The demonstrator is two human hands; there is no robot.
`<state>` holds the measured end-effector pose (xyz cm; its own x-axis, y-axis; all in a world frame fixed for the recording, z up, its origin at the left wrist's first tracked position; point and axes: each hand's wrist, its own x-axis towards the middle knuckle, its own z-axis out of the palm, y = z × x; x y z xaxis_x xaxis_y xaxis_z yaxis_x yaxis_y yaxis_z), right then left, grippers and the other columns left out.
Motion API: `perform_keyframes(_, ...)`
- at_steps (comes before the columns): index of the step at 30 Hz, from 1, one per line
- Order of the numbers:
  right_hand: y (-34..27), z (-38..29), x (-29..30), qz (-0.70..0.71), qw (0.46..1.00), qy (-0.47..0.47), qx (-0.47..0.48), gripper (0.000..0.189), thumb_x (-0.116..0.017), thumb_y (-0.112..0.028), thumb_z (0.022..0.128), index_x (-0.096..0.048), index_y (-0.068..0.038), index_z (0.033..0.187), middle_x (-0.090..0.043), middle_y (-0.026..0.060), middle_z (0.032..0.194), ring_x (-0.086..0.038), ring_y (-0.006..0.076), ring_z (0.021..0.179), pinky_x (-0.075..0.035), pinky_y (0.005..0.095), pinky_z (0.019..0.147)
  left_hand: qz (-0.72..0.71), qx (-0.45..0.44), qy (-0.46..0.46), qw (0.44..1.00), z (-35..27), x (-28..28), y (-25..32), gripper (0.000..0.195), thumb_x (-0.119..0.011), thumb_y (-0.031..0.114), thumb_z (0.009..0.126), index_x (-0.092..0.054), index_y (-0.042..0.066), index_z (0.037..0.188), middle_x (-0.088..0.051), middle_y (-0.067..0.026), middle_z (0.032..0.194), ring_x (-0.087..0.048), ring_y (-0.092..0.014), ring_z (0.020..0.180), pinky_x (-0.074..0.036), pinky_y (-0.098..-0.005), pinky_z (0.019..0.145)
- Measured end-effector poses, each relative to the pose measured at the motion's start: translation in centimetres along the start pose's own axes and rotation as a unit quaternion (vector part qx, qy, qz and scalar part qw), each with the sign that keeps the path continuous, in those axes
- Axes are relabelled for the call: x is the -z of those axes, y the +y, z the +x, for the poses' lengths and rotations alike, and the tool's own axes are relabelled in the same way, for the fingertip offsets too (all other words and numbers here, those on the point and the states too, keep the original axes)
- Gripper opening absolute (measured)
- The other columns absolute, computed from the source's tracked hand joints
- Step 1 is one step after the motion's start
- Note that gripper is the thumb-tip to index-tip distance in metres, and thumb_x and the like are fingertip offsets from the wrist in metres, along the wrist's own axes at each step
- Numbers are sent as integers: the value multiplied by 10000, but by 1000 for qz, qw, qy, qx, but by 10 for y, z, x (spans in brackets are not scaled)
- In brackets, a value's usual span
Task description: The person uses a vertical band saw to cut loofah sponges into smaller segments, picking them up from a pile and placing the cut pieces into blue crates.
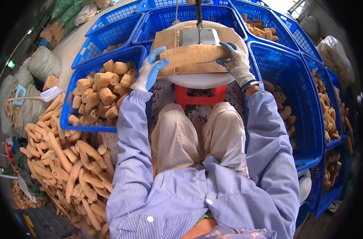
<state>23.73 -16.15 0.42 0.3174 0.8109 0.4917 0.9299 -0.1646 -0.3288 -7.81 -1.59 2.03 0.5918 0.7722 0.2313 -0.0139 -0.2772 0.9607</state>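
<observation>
A dried loofah [195,55] lies crosswise in front of me, one end in each hand. My left hand [148,70], in a white knit glove with blue coated fingers, grips its left end. My right hand [238,61], gloved the same way, has its fingers around the right end. Under the loofah is a piece of cardboard [204,70] on a round white top [204,82]. Just beyond the loofah, a metal plate [186,37] is set into the cardboard. A dark upright bar [198,15] ends in a thin blade-like strip [199,37] above this plate.
Cut loofah pieces fill a blue crate [89,129] at my left. Whole loofahs [77,167] are heaped beside it on the floor. More blue crates [301,113] with pieces stand at right and behind the work surface. A red plastic stool [181,100] is beneath the white top, before my knees.
</observation>
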Motion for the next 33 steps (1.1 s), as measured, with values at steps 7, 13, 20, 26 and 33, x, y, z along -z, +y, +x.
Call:
perform_keyframes(7, -24, 4, -1, -157, 987, 15, -15, 786, -869, -451, 719, -539, -337, 1424, -505, 19, 1490, -402, 276, 1418, -237, 514, 1206, 7, 2, 5, 1000, 16, 0, -13, 592, -803, 214, 849, -582, 87, 1383, -626, -93, 1276, -584, -195, 1174, -471, -290, 1020)
perform_keyframes(13, -30, 8, 0, -189, 981, 13, 36, 795, -860, -373, 740, -504, -361, 1451, -557, -5, 1408, -433, 281, 1376, -223, 579, 1181, 11, -2, -21, 1000, 33, -15, -10, 584, -814, 216, 853, -590, 116, 1383, -608, -59, 1352, -563, -179, 1221, -441, -280, 1063)
perform_keyframes(20, -17, 16, -17, -160, 985, 16, 60, 704, -848, -355, 747, -568, -373, 1393, -596, 4, 1346, -519, 272, 1285, -215, 583, 1183, 26, 14, -15, 999, 42, -12, -25, 581, -835, 193, 830, -616, 118, 1363, -620, -51, 1354, -589, -167, 1193, -474, -270, 1038)
perform_keyframes(26, -22, 16, -16, -176, 983, -14, 50, 696, -842, -378, 753, -567, -382, 1393, -582, 12, 1375, -508, 274, 1298, -224, 540, 1195, 36, 31, -3, 999, 32, -11, -13, 595, -830, 209, 837, -604, 112, 1378, -607, -58, 1382, -586, -179, 1209, -465, -279, 1054)
perform_keyframes(33, -20, 25, -21, -161, 984, -24, 74, 723, -825, -406, 773, -526, -350, 1429, -548, 3, 1431, -475, 256, 1343, -260, 508, 1182, 8, -5, 13, 1000, 38, -10, -32, 638, -818, 238, 855, -561, 111, 1425, -576, -78, 1428, -538, -198, 1302, -430, -303, 1100)
